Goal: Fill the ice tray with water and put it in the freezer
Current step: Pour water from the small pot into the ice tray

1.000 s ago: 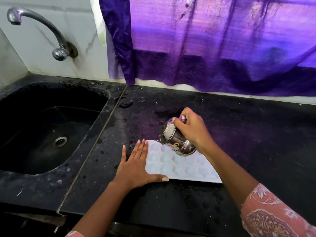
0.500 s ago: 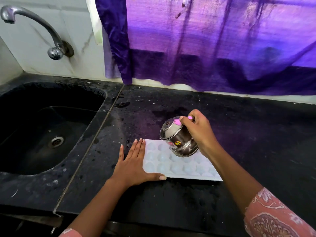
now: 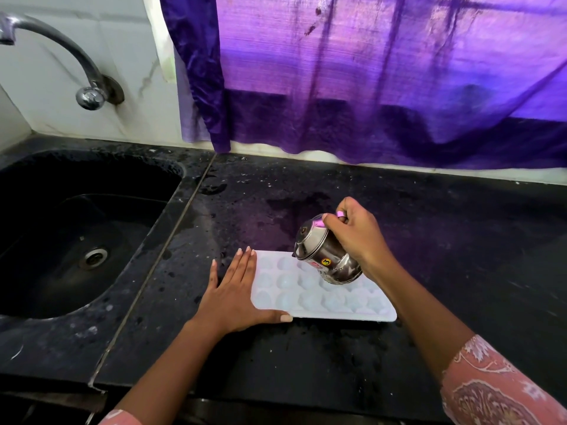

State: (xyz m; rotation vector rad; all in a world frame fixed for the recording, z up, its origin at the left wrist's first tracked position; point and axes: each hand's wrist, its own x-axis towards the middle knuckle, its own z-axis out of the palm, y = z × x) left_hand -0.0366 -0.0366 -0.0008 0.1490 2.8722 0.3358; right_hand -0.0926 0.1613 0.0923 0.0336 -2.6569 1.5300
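The tray (image 3: 306, 297) lies flat on the counter (image 3: 306, 363), between the two hands. Its left end is steadied by the left hand (image 3: 233, 299), which is laid flat with fingers straight and thumb stretched along the near edge; nothing is gripped by it. A steel pot (image 3: 325, 256) is held by the right hand (image 3: 359, 237), whose fingers are curled round its upper part. The pot is tipped toward the left hand, over the far cells just below the right hand.

Filling is judged to be under way. No stream can be made out, and how many cells hold water cannot be told, though several look glossy. The carry to the freezer is not yet done, and no freezer is seen.

On the pot, a round yellow sticker (image 3: 326, 261) marked "3" can be read. A red label beside it is too blurred.
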